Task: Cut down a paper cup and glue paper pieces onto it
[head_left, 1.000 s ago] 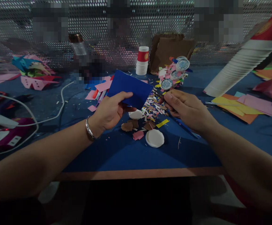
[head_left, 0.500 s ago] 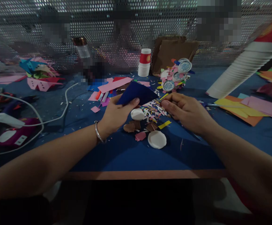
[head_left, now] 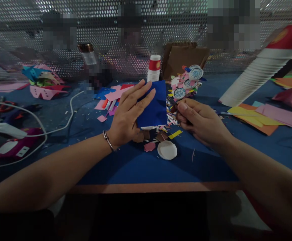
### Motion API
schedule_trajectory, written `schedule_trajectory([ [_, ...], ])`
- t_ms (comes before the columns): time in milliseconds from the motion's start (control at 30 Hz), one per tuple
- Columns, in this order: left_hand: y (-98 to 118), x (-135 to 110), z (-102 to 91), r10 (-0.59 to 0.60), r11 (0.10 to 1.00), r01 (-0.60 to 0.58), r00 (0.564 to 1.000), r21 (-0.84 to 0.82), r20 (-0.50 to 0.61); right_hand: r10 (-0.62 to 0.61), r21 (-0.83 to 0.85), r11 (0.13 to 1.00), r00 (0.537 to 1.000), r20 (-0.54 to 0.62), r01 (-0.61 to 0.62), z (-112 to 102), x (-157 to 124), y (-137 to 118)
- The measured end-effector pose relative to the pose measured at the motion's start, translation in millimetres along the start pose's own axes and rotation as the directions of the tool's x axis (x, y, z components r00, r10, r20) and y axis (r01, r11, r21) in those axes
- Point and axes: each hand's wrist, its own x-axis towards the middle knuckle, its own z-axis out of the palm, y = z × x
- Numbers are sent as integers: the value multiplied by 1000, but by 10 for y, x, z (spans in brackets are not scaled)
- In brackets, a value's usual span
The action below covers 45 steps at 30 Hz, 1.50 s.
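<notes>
My left hand (head_left: 130, 115), with a silver bangle at the wrist, holds a sheet of blue paper (head_left: 156, 107) upright over the middle of the table. Its fingers stretch across the front of the sheet, and the thumb is hidden behind. My right hand (head_left: 196, 118) is closed around what look like scissors (head_left: 171, 100), their dark tips pointing at the paper's right edge. Most of that tool is covered by my fingers. Small paper clippings (head_left: 172, 118) are strewn beneath both hands. A white paper disc (head_left: 167, 150) lies nearer me, beside a pink scrap (head_left: 149, 146) and a yellow strip (head_left: 175, 134).
A cup stack (head_left: 154, 68) stands behind, near brown cardboard (head_left: 186, 62) and a decorated paper craft (head_left: 189, 82). A tall cup stack (head_left: 258, 72) leans at right by coloured sheets (head_left: 258, 117). At left, a white cable (head_left: 60, 129) loops near a purple box (head_left: 22, 147).
My left hand has turned the blue paper from a slanted position to upright, facing me, and its fingers now lie across the front. The dark tool tips now show at my right hand.
</notes>
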Motion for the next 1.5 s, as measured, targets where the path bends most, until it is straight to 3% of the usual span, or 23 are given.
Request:
schedule_trajectory([
  [67,-25,-17,46,84,991,-92,993,95,80,11,49,999,1000,14,-12,39,-10,-5],
  [167,14,-30,95,79,980,-109,982,169,172,23,93,995,1000,13,-24,70,-23,-24],
  [267,91,-34,103,35,992,-47,994,116,106,31,174,984,999,-15,-28,67,-25,-38],
  [367,114,-23,104,-86,995,82,994,-54,-63,38,218,975,999,-31,-31,48,-23,-54],
  [433,71,-4,121,-251,933,223,966,-282,-66,56,205,977,998,-7,-53,39,-22,-63],
  [500,-6,19,147,-385,794,375,919,-479,81,84,173,981,996,36,-89,40,-20,-66],
  [567,-83,38,169,-452,677,509,858,-532,246,94,153,983,993,67,-103,47,-17,-58],
  [633,-129,50,175,-516,627,595,801,-503,305,75,146,986,995,68,-84,53,-12,-40],
  [733,-132,66,159,-608,579,637,753,-510,251,31,146,989,999,42,-36,43,-3,-8],
  [933,-103,108,138,-711,449,587,691,-673,130,4,127,992,1000,-13,-2,3,7,47],
  [1167,-66,83,191,-686,409,539,713,-736,141,-97,-83,992,992,-85,90,0,10,99],
  [1333,8,38,260,-643,399,534,742,-746,188,-118,-118,987,990,-75,109,12,11,97],
  [1500,69,19,294,-638,382,539,742,-751,208,-140,-134,983,986,-93,127,14,-8,71],
])
